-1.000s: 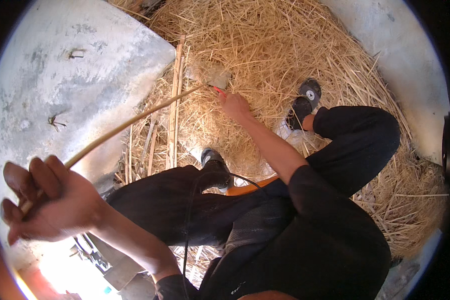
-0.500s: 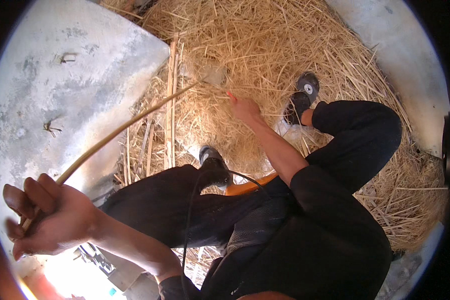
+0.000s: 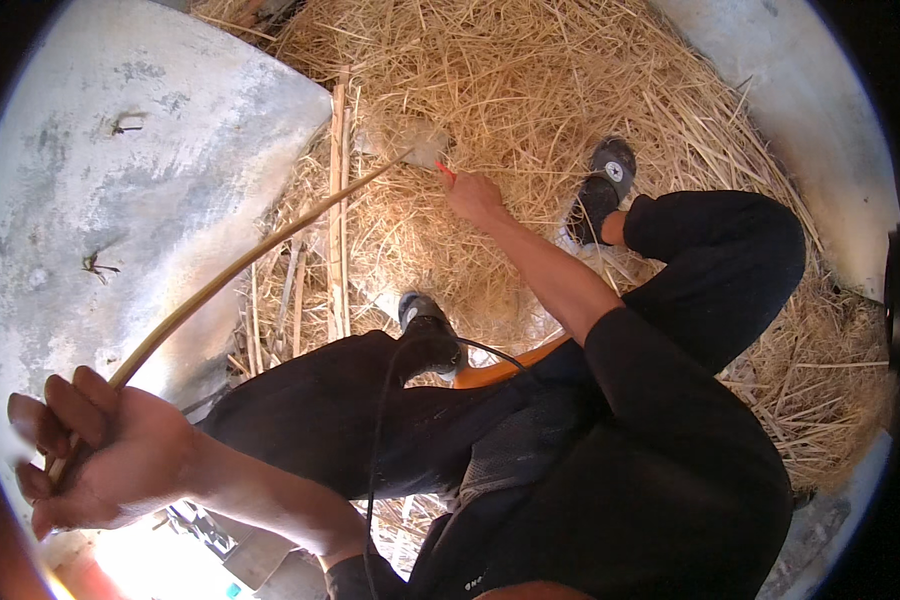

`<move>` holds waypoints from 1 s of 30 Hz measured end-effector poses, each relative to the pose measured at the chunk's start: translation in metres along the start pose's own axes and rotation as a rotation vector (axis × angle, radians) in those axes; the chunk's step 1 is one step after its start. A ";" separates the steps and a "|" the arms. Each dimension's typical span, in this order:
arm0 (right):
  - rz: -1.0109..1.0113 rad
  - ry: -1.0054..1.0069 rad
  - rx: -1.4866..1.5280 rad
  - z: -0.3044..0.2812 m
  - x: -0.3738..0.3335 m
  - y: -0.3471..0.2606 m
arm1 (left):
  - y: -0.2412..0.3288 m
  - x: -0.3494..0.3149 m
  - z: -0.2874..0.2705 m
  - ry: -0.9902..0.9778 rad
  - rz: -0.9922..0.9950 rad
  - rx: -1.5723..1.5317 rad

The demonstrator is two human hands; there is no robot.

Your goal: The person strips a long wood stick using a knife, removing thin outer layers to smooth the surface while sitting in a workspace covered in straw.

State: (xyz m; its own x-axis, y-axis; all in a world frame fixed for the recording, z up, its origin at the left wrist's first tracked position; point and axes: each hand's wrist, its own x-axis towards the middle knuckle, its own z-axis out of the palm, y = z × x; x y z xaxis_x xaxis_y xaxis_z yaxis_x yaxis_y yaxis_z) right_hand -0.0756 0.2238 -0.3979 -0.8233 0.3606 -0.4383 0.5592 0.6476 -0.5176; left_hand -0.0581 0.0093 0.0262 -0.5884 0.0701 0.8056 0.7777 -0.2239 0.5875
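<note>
My left hand (image 3: 120, 455) is closed around the thick end of a long, thin, slightly curved brown stick (image 3: 235, 265). From there the stick slants up and right, and its tip lies over the straw near the picture's middle. My right hand (image 3: 475, 195) is closed on a small red-orange object (image 3: 446, 171) that juts out past the fingers. Its kind is too small to make out. That object is close to the stick's tip, with a narrow gap showing between them.
Loose dry straw (image 3: 530, 80) covers the ground ahead. Several long flat canes (image 3: 339, 220) lie on it. A pale grey panel (image 3: 160, 170) fills the left side. Below me is an orange seat-like piece (image 3: 505, 368), and a black cord (image 3: 380, 430) hangs across my legs.
My right hand has moved left and slightly up, toward the stick's tip, and more of the red-orange object shows. My left hand has dropped slightly, still holding the stick.
</note>
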 end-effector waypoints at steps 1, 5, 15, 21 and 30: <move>-0.008 0.073 0.096 -0.001 0.001 0.004 | -0.001 0.000 -0.013 -0.022 0.017 -0.025; -0.074 0.384 0.472 -0.011 -0.009 -0.014 | -0.006 0.002 -0.040 0.180 0.043 0.211; 0.071 -0.243 0.332 -0.024 -0.019 -0.049 | -0.003 0.003 -0.005 0.519 0.027 0.564; -0.396 0.138 0.337 -0.004 -0.011 -0.030 | -0.008 -0.004 0.018 0.524 0.045 0.601; -0.238 0.206 0.375 -0.005 -0.016 -0.037 | -0.012 0.001 0.022 0.587 0.088 0.609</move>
State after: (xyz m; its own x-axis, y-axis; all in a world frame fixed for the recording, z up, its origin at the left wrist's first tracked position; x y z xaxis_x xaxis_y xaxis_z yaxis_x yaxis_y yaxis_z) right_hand -0.0839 0.1979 -0.3682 -0.9137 0.3812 -0.1407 0.3181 0.4556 -0.8314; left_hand -0.0631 0.0337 0.0211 -0.4085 -0.4767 0.7784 0.7106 0.3691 0.5990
